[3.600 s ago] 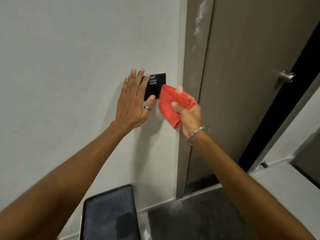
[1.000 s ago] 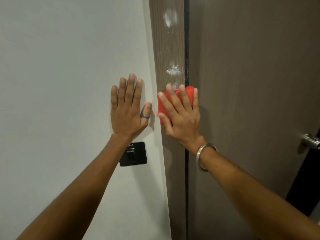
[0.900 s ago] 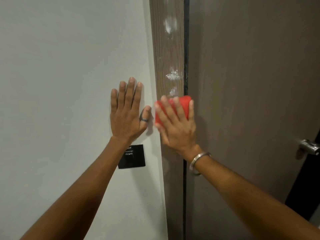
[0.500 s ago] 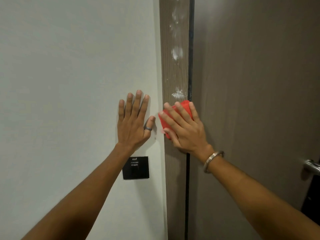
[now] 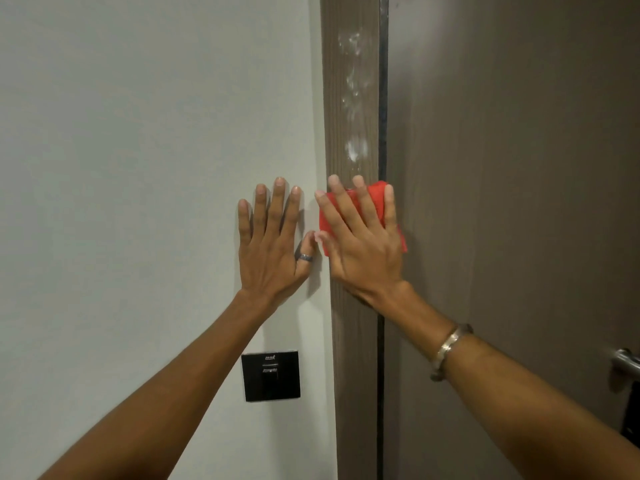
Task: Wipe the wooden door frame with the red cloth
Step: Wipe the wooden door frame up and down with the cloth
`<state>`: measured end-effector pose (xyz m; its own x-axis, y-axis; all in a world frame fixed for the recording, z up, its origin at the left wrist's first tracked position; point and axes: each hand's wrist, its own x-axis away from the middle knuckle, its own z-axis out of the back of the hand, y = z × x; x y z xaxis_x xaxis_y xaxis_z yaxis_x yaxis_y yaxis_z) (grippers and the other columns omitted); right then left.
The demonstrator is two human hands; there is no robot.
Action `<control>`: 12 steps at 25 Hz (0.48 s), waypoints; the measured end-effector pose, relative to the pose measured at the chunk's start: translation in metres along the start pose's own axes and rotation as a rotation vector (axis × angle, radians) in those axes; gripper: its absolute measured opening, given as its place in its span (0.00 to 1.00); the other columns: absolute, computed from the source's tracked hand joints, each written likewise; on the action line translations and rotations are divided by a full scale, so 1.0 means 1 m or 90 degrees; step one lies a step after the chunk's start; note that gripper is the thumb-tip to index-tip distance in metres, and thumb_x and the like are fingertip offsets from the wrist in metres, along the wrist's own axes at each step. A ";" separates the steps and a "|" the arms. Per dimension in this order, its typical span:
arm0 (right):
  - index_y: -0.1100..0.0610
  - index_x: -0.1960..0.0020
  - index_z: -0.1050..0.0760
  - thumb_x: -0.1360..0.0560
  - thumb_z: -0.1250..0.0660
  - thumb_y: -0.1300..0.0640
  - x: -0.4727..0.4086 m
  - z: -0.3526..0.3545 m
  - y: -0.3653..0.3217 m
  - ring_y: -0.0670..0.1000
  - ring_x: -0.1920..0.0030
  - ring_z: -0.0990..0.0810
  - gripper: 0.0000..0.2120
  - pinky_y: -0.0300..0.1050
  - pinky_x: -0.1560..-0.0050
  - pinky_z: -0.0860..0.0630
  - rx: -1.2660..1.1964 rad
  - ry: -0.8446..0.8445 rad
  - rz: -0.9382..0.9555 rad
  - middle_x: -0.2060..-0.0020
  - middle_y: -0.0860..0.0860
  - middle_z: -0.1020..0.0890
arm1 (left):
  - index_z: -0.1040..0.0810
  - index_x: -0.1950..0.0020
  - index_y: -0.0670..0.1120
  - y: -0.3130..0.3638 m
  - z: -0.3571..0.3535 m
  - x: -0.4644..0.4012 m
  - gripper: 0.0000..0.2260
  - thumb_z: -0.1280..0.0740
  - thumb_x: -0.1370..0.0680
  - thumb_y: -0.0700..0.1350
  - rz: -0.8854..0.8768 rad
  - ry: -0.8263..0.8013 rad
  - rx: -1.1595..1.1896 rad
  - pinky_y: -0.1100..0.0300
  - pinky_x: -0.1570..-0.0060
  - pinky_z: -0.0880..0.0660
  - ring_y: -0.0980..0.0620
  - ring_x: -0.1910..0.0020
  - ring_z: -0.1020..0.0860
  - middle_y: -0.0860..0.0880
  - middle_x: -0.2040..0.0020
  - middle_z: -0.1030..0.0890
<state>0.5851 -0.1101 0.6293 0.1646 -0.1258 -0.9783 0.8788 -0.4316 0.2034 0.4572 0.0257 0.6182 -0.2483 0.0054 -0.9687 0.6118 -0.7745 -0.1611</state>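
- The red cloth (image 5: 375, 202) is pinned flat against the wooden door frame (image 5: 353, 358) under the right hand (image 5: 367, 247), about level with the person's left hand and above the black wall plate (image 5: 270, 376).
- The fingers (image 5: 365, 206) of the right hand are spread and laid flat on the cloth, pressing with the palm, not pinching; red shows between them, past the fingertips and at the little-finger side.
- The left hand (image 5: 273, 247) lies open on the white wall (image 5: 138, 168), fingers fanned, holding nothing; a ring (image 5: 306, 258) sits on its thumb, which nearly touches the right thumb.
- The cloth looks soft, thin and light, folded into a small pad. It should bunch or slide out under a loose hand, so a flat palm over its middle with fingers spread to its edges seems the sensible hold.
- The frame is a narrow upright strip, brown, with fine vertical grain; it looks hard and matte.
- White smears (image 5: 356, 150) mark the frame just above the cloth and higher up, so I judge the upper stretch not yet wiped.
- A dark gap separates the frame from the smooth brown door (image 5: 502, 202); a metal handle (image 5: 627, 362) shows at the right edge.
- A metal bangle (image 5: 446, 348) circles the right wrist.
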 end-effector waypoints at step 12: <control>0.51 0.17 0.40 0.15 0.44 0.43 -0.079 0.003 0.015 0.59 0.16 0.44 0.29 0.66 0.17 0.50 0.028 0.018 -0.039 0.17 0.52 0.39 | 0.50 0.14 0.46 -0.011 0.005 -0.065 0.33 0.48 0.15 0.60 0.007 0.023 -0.019 0.37 0.17 0.51 0.39 0.15 0.51 0.42 0.14 0.50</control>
<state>0.5840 -0.1092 0.7098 0.1242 -0.0731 -0.9896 0.8675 -0.4760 0.1441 0.4626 0.0302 0.6835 -0.2143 0.0198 -0.9766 0.6369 -0.7552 -0.1551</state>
